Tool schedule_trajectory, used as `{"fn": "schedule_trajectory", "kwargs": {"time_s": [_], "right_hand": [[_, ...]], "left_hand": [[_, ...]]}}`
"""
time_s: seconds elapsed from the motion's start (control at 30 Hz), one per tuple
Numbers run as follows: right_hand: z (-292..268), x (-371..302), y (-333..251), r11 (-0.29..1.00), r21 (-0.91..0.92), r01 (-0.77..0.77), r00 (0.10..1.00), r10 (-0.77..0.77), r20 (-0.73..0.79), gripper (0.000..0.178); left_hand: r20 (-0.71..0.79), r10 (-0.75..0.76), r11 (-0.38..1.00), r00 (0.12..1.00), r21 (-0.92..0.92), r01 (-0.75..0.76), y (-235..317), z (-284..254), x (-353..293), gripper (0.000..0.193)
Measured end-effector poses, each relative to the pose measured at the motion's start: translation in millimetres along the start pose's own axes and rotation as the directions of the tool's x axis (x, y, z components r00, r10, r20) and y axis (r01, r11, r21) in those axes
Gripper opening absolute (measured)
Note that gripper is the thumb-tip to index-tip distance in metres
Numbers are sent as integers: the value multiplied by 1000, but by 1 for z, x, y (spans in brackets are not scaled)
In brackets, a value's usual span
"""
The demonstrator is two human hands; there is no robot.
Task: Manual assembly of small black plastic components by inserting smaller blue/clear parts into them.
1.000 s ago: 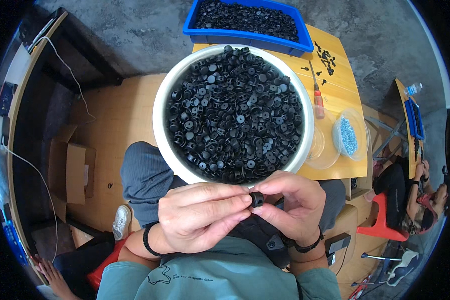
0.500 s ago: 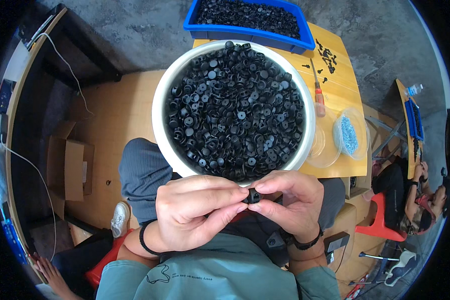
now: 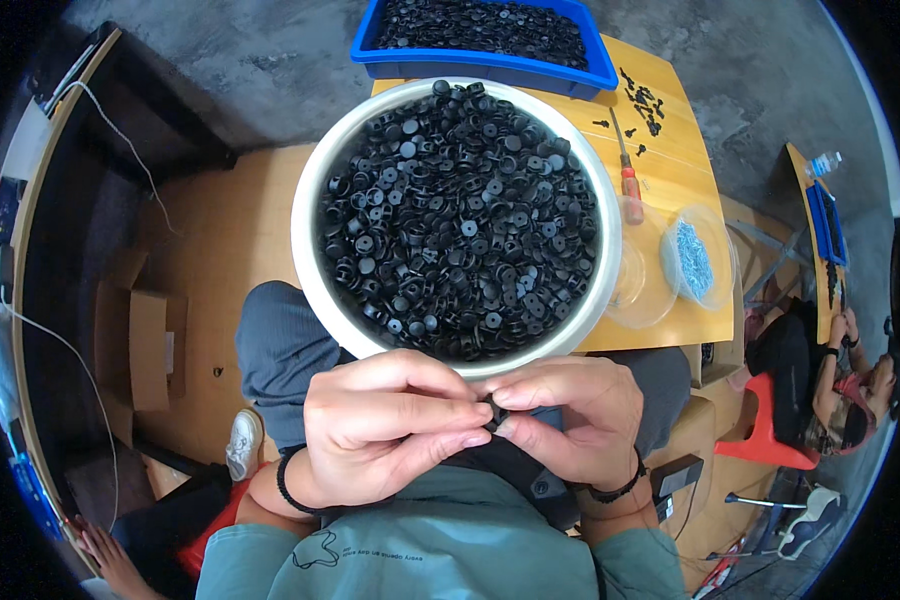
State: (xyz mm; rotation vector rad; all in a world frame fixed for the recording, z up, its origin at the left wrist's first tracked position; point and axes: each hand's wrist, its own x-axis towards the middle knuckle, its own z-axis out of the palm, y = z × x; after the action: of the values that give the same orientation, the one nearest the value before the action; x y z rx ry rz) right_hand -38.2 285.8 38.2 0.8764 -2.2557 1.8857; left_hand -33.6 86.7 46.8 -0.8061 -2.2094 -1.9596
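At the near side of a white basin (image 3: 304,230) of black parts (image 3: 460,220), left hand (image 3: 395,420) and right hand (image 3: 575,405) together pinch one small, mostly hidden black piece (image 3: 496,411); a screwdriver (image 3: 631,190) lies right.

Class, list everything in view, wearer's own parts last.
Held part: 1, black, between both hands
Basin: 1, white, centre
Plastic parts: many, black, in basin
Trays: 2, blue, beyond basin and far right
Table: 1, yellowish, right of basin
Screwdriver: 1, red-handled, on table
Tub: 1, clear, on table
Small pieces: many, silvery-blue, in tub
Loose pieces: many, black, table's far end
Cardboard box: 1, brown, left floor
Stools: 2, red, lower left, right
Bottle: 1, clear, right
Co-workers: 2, dark trousers, far right, lower left
Shirt: 1, green, bottom
Left hand: 1, bare, below basin
Right hand: 1, bare, below basin
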Motion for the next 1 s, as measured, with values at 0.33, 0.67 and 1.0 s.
{"fn": "schedule_trajectory", "kwargs": {"time_s": [0.33, 0.67, 1.0], "right_hand": [[5, -8, -1, 958, 273, -89, 995, 96, -14, 36], [2, -5, 8, 899, 367, -240, 971, 220, 96, 46], [-90, -7, 41, 814, -382, -438, 817, 184, -546, 11]], "left_hand": [[23, 130, 905, 991, 405, -128, 9, 12, -4, 33], [89, 185, 796, 979, 571, -202, -7, 21, -7, 33], [148, -120, 972, 982, 218, 86, -7, 19, -18, 26]]}}
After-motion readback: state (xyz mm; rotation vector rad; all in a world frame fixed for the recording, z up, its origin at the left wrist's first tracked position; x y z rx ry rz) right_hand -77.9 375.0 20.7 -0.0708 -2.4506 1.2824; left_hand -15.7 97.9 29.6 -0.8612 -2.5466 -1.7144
